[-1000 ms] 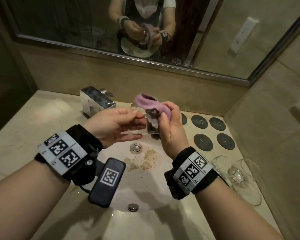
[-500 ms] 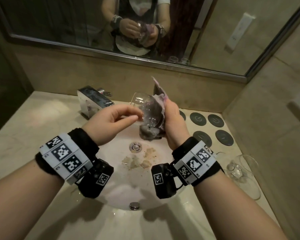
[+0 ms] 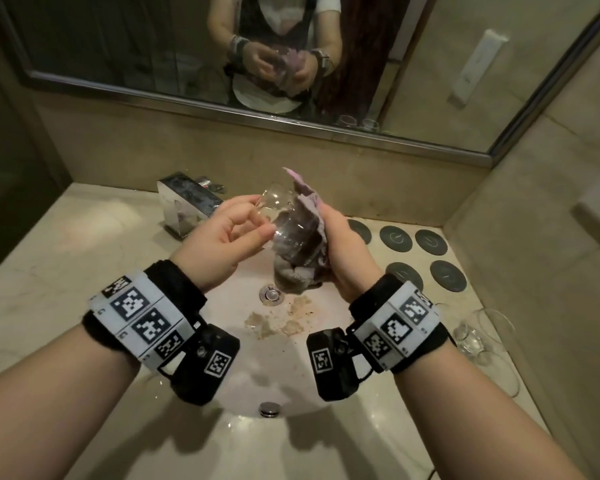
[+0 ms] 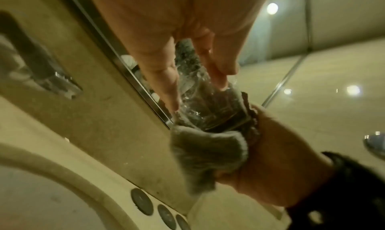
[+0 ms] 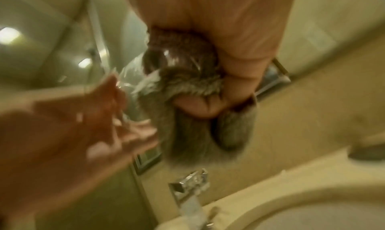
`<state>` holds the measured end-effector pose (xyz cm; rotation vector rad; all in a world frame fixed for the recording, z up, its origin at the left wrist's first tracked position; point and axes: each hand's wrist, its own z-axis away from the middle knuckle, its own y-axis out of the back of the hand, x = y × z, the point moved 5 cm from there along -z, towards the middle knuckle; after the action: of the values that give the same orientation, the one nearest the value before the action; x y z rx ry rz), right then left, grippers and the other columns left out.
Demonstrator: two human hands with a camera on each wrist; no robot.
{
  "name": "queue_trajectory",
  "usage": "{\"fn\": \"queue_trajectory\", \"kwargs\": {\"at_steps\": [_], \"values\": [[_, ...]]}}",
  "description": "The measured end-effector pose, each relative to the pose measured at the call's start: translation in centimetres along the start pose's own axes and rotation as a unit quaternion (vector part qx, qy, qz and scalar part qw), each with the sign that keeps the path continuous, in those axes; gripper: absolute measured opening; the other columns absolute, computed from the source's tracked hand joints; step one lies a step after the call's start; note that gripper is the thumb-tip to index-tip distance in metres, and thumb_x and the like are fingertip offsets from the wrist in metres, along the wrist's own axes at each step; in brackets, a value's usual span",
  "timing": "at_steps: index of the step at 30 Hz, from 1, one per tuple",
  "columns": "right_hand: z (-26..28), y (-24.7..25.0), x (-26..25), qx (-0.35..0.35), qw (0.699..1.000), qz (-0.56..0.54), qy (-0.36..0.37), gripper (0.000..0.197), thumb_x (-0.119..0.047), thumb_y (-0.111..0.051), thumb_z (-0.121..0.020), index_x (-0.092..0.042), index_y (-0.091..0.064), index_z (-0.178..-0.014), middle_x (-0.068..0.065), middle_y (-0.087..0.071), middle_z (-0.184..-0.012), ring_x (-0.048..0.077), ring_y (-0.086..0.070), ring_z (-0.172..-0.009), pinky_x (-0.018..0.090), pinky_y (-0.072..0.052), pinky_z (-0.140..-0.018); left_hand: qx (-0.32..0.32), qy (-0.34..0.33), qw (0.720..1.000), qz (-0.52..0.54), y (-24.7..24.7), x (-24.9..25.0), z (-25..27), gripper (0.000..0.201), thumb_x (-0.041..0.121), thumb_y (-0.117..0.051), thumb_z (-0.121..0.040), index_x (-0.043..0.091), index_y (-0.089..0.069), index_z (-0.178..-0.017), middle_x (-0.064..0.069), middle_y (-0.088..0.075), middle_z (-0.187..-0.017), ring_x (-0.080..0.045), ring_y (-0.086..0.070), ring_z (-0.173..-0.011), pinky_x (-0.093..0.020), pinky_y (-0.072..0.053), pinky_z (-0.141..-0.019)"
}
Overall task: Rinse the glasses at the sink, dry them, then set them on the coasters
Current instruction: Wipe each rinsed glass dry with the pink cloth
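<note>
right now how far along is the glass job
Midway. In hand: left hand holds a glass over the sink while the right hand wipes it with a purple cloth. Left: all five coasters are bare, and more glasses wait on the counter.

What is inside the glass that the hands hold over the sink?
Part of the purple cloth is pushed inside the glass, and the right hand grips the rest. The cloth covers the glass's far side, so remaining water cannot be seen.

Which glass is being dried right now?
The glass held over the sink between left hand and cloth in right hand; the other glasses lie on the counter.
</note>
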<state>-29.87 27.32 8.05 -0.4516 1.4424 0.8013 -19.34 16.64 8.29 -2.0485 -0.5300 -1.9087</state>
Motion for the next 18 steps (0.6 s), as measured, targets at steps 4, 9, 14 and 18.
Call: {"fn": "queue_trajectory", "kwargs": {"at_steps": [4, 9, 14, 18], "values": [[0.5, -0.9, -0.6, -0.044, 0.998, -0.044, -0.004, 0.043, -0.058, -0.030, -0.095, -0.030, -0.062, -0.104, -0.004, -0.071, -0.100, 0.016, -0.067, -0.095, 0.037, -0.056, -0.079, 0.089, 0.061, 0.967, 0.232, 0.5, -1.5, -1.0, 0.063, 0.034, -0.069, -0.070, 0.015, -0.045, -0.125, -0.007, -0.052, -0.126, -0.019, -0.063, -0.102, -0.027, -0.056, -0.081], [1.1, -2.5, -0.4, -0.016, 0.975, 0.178, 0.130, 0.051, -0.040, -0.026, -0.101, -0.032, -0.017, -0.150, 0.006, -0.039, -0.141, 0.015, -0.038, -0.128, 0.028, -0.030, -0.106, 0.014, 0.128, 0.943, 0.307, -1.5, -1.2, -1.0, 0.056, 0.049, -0.027, -0.096, 0.006, -0.055, -0.120, -0.011, -0.071, -0.104, -0.018, -0.068, -0.095, -0.030, -0.057, -0.078], [2.0, -3.0, -2.1, 0.033, 0.926, 0.276, 0.254, 0.057, -0.051, -0.027, -0.092, -0.048, 0.006, -0.138, -0.008, 0.000, -0.157, 0.017, -0.011, -0.142, 0.040, -0.012, -0.116, -0.037, 0.127, 0.942, 0.308, -2.5, -1.0, -0.6, 0.061, 0.056, -0.028, -0.087, 0.021, -0.050, -0.132, -0.007, -0.062, -0.127, -0.023, -0.061, -0.114, -0.041, -0.054, -0.087], [1.8, -2.8, -3.1, 0.054, 0.922, 0.224, 0.312, 0.054, -0.049, -0.036, -0.090, -0.043, -0.019, -0.141, 0.002, -0.015, -0.155, 0.020, -0.022, -0.139, 0.036, -0.018, -0.114, -0.041, 0.119, 0.955, 0.267, -1.8, -0.8, -0.7, 0.058, 0.057, -0.038, -0.081, 0.021, -0.056, -0.123, -0.011, -0.066, -0.119, -0.025, -0.066, -0.104, -0.039, -0.057, -0.075]]}}
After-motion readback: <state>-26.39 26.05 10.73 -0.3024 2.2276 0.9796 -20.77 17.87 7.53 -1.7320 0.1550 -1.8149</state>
